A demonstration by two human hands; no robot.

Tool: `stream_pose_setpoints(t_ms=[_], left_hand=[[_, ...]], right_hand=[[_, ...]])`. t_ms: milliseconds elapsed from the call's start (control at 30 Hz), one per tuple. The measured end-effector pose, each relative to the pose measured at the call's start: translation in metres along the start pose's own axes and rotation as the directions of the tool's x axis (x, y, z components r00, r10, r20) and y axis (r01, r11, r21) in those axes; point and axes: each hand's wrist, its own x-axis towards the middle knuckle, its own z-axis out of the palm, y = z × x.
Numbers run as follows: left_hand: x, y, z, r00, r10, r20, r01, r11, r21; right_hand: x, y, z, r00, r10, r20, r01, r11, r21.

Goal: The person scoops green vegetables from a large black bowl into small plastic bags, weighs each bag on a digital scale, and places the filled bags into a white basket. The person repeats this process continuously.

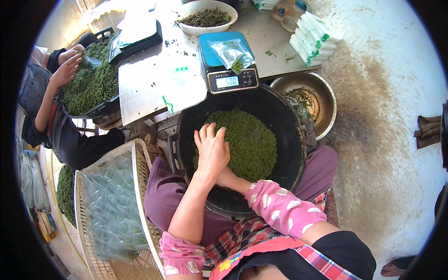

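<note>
A black round tub [290, 115] sits between my knees, with a heap of small green peppercorns [250, 143] in it. My left hand [211, 148] is back side up over the left part of the heap, its fingers slightly apart. Its palm is hidden, so I cannot tell whether it holds any peppercorns. My right hand [224, 177] reaches in below the left one, which covers most of it; its fingers are out of sight. Just beyond the tub, a clear plastic bag [232, 54] with some green peppercorns lies on a digital scale [227, 75] whose display is lit.
White bags [185, 87] lie left of the scale on the metal table [140, 94]; more bags [313, 40] are stacked at right. A plastic crate [134, 175] of filled bags stands at my left. A metal basin [329, 105] is behind the tub. A co-worker's hands [70, 66] hold a bag.
</note>
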Motion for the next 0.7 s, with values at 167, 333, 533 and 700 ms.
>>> stream_pose_setpoints(t_ms=[167, 333, 533, 700], left_hand=[[-0.004, -0.003, -0.008, 1.000, -0.019, 0.007, 0.019, 1.000, 0.024], [0.001, 0.002, -0.004, 1.000, 0.000, 0.008, -0.001, 0.999, 0.037], [-0.001, -0.002, -0.004, 0.999, -0.023, 0.044, 0.020, 0.998, 0.061], [-0.002, -0.001, -0.004, 0.999, -0.028, 0.038, 0.026, 0.998, 0.051]], right_hand=[[-0.003, -0.034, -0.102, 0.953, 0.288, 0.094, -0.287, 0.958, -0.021], [0.057, -0.134, -0.221, 0.874, -0.201, -0.442, 0.220, 0.976, -0.008], [0.117, -0.156, -0.253, 0.751, -0.386, -0.536, 0.207, 0.908, -0.364], [0.080, -0.134, -0.224, 0.799, -0.234, -0.555, 0.182, 0.972, -0.148]])
